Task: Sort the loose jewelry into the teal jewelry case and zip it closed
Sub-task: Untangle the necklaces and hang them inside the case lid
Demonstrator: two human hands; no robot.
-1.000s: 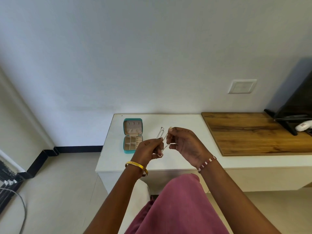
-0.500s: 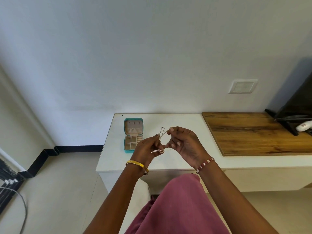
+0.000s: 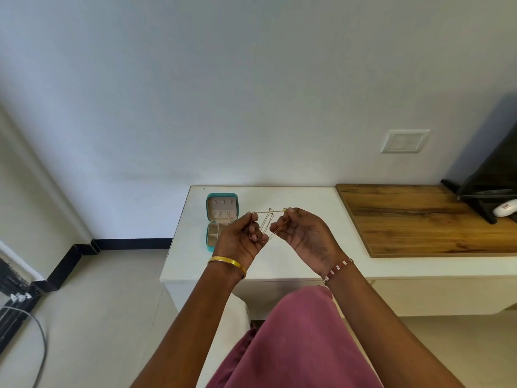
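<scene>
Well, from my remote seat I see a white flat-topped bench [image 3: 251,264] against a plain pale wall, with a brown wood-grain board [image 3: 419,219] lying on its right part and a black angular stand [image 3: 486,189] at the far right edge, a small white object [image 3: 505,207] just beside it. A white rectangular wall plate [image 3: 405,141] sits above the board. The teal square zip-up jewelry case [image 3: 221,219] lies open on the bench's left part, its beige padded lid back and divided compartments showing; the left hand [image 3: 240,239] partly covers its near right corner. Both hands are raised above the bench, and the thin gold chain necklace [image 3: 268,222] is stretched between them in loose loops. The left hand's fingers [image 3: 253,228] curl and pinch one end; the right hand [image 3: 307,236] pinches the other with fingers [image 3: 282,228] curled. A smooth gold bangle [image 3: 227,261] rings the left wrist, a red-and-white beaded bracelet [image 3: 337,270] the right. Pink cloth [image 3: 293,345] fills the foreground.
</scene>
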